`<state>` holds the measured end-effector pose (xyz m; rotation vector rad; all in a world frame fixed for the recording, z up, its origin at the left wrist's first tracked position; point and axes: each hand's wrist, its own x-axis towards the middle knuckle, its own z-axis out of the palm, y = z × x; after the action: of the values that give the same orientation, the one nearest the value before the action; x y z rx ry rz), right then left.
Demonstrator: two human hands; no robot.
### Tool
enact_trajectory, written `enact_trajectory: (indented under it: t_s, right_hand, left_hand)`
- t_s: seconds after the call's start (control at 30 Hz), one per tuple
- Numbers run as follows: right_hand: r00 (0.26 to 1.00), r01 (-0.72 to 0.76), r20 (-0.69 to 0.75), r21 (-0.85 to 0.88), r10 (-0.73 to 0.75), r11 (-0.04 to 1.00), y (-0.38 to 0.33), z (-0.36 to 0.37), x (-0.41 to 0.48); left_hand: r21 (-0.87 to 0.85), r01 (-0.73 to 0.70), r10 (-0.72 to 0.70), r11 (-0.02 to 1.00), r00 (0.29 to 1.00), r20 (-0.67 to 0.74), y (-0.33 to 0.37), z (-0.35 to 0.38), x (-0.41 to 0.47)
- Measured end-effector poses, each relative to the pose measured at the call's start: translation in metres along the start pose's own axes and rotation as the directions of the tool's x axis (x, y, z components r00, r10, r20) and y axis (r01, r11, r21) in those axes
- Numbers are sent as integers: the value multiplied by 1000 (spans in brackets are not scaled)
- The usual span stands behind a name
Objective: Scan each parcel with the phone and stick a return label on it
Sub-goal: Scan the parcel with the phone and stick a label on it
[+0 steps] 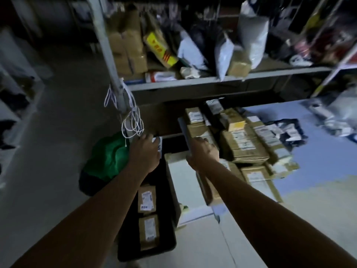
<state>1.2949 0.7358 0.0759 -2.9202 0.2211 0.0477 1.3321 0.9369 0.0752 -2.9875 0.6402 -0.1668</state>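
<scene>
My right hand (205,151) grips a grey phone (184,132), held edge-up over a pile of brown cardboard parcels (244,146) with white shipping labels. My left hand (145,149) is stretched forward beside it, and its fingertips pinch a small white return label (158,145) with dark print. Below my left forearm, a black bin (170,246) holds two small brown parcels, one (146,198) behind the other (148,231). The picture is dim and blurred, so I cannot read the labels or see the phone's screen.
A white box (183,180) stands between the bin and the pile. A green bag (108,157) lies at the left under white cords (133,122) hanging from a metal post. The shelf (212,79) behind carries boxes and poly mailers. A blue surface (318,151) lies to the right.
</scene>
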Motion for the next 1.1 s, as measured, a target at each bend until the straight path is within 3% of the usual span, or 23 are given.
enact_trajectory:
  t_s: [0.2, 0.3, 0.5, 0.63, 0.7, 0.73, 0.8, 0.87, 1.1]
  right_hand:
    - [997, -77, -1, 44, 77, 996, 118, -68, -64]
    - [996, -73, 59, 76, 69, 994, 168, -74, -88]
    - [980, -144, 171, 243, 104, 959, 223, -39, -97]
    - [973, -160, 214, 345, 89, 925, 233, 5, -79]
    - [967, -162, 242, 361, 76, 918, 232, 28, -70]
    - [961, -172, 264, 364, 76, 915, 232, 39, -63]
    - [955, -199, 279, 373, 95, 906, 234, 57, -53]
    - [958, -213, 262, 373, 118, 903, 235, 68, -44]
    - [969, -108, 245, 392, 9, 914, 229, 57, -41]
  left_hand:
    - [70, -24, 26, 997, 999, -39, 123, -50, -32]
    - [62, -30, 29, 998, 999, 20, 178, -49, -46]
    - [30, 57, -61, 998, 986, 153, 236, -19, -61]
    - [-38, 243, -222, 969, 932, 287, 242, 36, -57]
    - [-231, 414, -304, 880, 867, 396, 246, 66, -52]
    - [-376, 514, -314, 771, 820, 479, 249, 80, -46]
    - [-607, 654, -303, 451, 752, 586, 260, 104, -38]
    - [-697, 667, -367, 262, 737, 568, 270, 120, -34]
    - [-786, 612, -507, 85, 706, 495, 272, 115, -51]
